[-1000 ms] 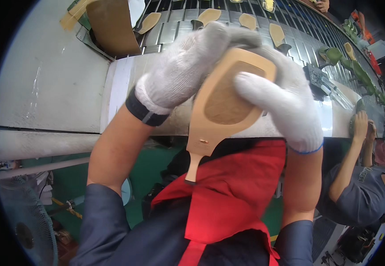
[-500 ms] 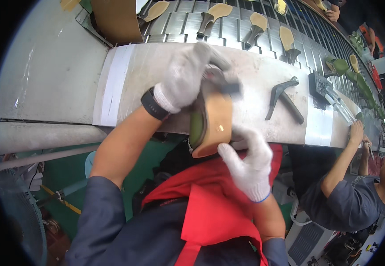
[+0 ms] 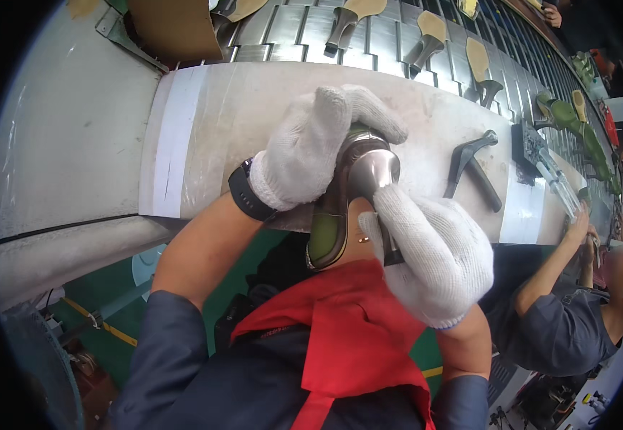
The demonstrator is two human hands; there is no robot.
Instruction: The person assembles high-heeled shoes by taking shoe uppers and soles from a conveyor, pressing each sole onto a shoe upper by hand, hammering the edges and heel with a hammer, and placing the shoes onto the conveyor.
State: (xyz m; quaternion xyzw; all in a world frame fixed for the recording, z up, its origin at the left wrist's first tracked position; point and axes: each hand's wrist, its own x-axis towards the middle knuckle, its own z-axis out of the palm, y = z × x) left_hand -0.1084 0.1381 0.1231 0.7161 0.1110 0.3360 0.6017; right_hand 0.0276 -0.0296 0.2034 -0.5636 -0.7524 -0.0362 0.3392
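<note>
In my gloved left hand (image 3: 311,140) is a green and brown shoe (image 3: 326,236), its toe toward me and its tan sole turned partly up. The fingers reach over its heel end; the palm lies along its side. My gloved right hand (image 3: 437,251) closes round a dark, glossy shoe heel (image 3: 372,172). The heel's wide, shiny end is at the back of the shoe; its narrow dark end shows below my fingers. Whether heel and shoe are joined, I cannot tell.
A hammer (image 3: 473,168) lies on the pale bench (image 3: 218,143), right of my hands. Beyond it sits a black block (image 3: 530,147) with clear tubes. Soles with heels (image 3: 426,43) rest on the slatted metal conveyor (image 3: 283,32). A co-worker (image 3: 566,319) works at the right.
My right hand has risen from beside the toe and closed on the heel. The left hand has shifted slightly, and the shoe has tilted, showing more of its green side.
</note>
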